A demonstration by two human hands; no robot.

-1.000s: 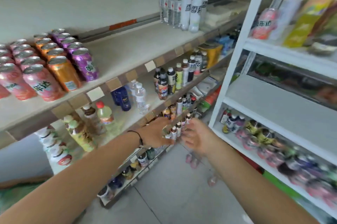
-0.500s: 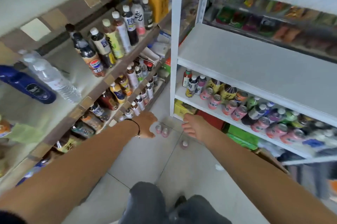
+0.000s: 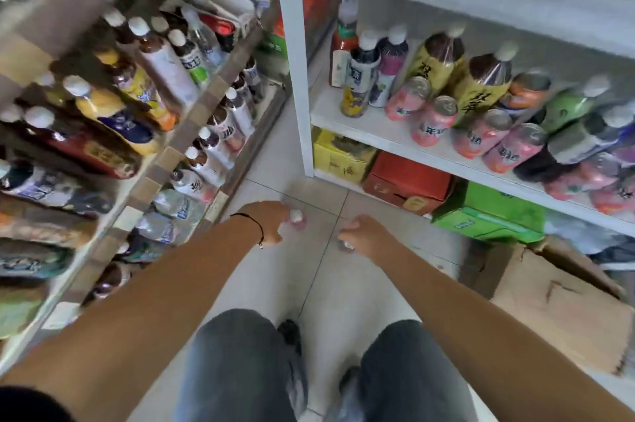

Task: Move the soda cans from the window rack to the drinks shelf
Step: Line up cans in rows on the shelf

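Down on the tiled floor (image 3: 330, 287), between the two shelving units, small pink cans stand upright under both hands. One floor can (image 3: 296, 217) shows beside the left hand (image 3: 271, 220), its pale top and pink side just visible; the fingers are bent down around it, though blur leaves it unclear whether the grip is closed on it yet. A second floor can (image 3: 346, 245) peeks out beneath the right hand (image 3: 366, 236), whose fingers are likewise curled over it; whether it is truly held cannot be told. Two cans on the floor can be counted with confidence; any more are hidden by the hands.

Such cans are judged to be stiff, smooth-walled and moderately heavy if full, and slippery when gripped lightly. Hold is best taken around the cylindrical side, or from above with fingertips spread over the rim, and squeezing kept modest so the thin wall is not dented.

On the white window rack (image 3: 395, 134) to the right, at least four pink rack cans (image 3: 433, 121) lie along the front edge, with more, blurred, further right, and several bottles (image 3: 443, 59) behind. Beneath them, three cartons are seen: yellow (image 3: 340, 155), red (image 3: 407, 181) and green (image 3: 488, 215). A brown cardboard box (image 3: 556, 301) sits on the floor nearby. The drinks shelf (image 3: 192, 133) at left is crowded with bottles too many and too blurred to count.
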